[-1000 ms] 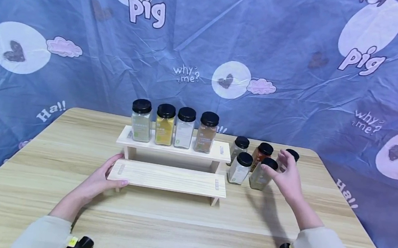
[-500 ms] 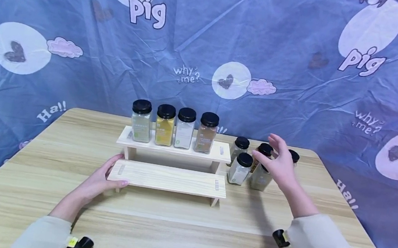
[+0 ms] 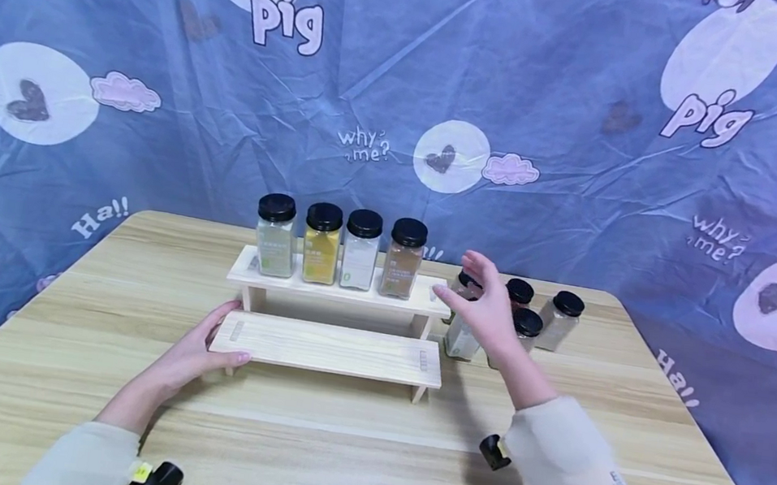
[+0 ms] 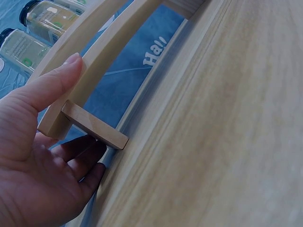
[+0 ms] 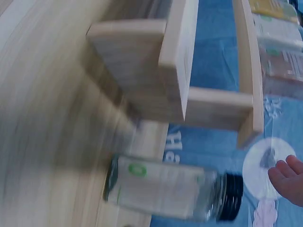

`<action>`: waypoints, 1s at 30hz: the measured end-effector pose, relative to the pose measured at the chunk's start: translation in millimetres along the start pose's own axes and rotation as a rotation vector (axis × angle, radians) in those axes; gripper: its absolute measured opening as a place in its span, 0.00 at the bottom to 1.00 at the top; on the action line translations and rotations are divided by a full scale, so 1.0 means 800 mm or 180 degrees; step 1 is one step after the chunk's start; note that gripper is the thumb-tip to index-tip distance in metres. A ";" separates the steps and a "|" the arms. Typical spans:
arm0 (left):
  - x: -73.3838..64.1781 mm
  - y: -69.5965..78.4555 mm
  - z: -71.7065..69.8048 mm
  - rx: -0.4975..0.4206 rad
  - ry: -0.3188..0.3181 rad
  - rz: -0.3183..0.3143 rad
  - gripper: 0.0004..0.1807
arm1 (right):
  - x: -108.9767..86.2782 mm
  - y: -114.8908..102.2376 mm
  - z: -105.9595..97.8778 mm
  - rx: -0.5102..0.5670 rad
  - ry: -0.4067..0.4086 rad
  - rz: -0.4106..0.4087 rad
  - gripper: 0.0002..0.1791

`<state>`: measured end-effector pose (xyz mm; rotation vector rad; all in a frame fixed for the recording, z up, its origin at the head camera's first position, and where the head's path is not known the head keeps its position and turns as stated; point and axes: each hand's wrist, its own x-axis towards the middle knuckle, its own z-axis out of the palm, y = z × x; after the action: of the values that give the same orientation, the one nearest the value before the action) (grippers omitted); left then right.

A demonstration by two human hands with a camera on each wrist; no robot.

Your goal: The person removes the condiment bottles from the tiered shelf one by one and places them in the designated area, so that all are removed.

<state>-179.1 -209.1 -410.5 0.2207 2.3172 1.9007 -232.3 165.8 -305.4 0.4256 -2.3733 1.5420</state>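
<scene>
A two-tier wooden rack [image 3: 330,348] stands mid-table. Its upper shelf carries a row of black-lidded spice jars [image 3: 340,245]. My left hand [image 3: 224,344] grips the left end of the lower shelf. In the left wrist view its thumb [image 4: 54,87] lies on top and the fingers [image 4: 83,158] curl underneath beside the leg. My right hand [image 3: 480,300] hovers open and empty just right of the rack, over the nearest loose jar [image 3: 460,340], whose lid it hides. That jar [image 5: 168,189] shows blurred in the right wrist view, with my fingertips [image 5: 288,178] beyond it.
More loose jars stand right of the rack: a reddish one [image 3: 519,292], a pale one [image 3: 561,320] and one in front [image 3: 526,326]. The wooden table [image 3: 332,448] extends toward me. A blue printed cloth [image 3: 411,73] hangs behind.
My right hand has swept left, from the jars furthest right to the jar beside the rack, staying open and empty. The left hand and rack have not moved.
</scene>
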 end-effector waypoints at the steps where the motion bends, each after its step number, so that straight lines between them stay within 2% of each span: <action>1: 0.000 0.000 0.000 -0.0001 0.0001 0.0003 0.50 | 0.001 0.000 0.005 0.0024 -0.0010 -0.0003 0.37; 10: 0.001 -0.001 -0.001 0.0005 0.0017 -0.0007 0.50 | 0.009 -0.008 0.046 0.0112 -0.0056 0.0062 0.38; 16: 0.001 -0.001 0.000 0.0032 0.0032 0.0016 0.50 | 0.011 -0.010 0.066 0.0223 0.0037 0.0032 0.37; 26: 0.002 -0.001 0.000 0.0024 0.0025 0.0033 0.49 | 0.017 -0.010 0.091 0.0439 0.0465 0.0044 0.32; 30: 0.001 -0.002 0.000 0.0009 0.0026 0.0030 0.49 | 0.018 -0.011 0.099 0.0338 0.0673 -0.0023 0.31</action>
<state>-180.3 -209.1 -411.9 0.2251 2.3283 1.9065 -247.6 88.1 -323.3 0.2774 -2.1358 1.6281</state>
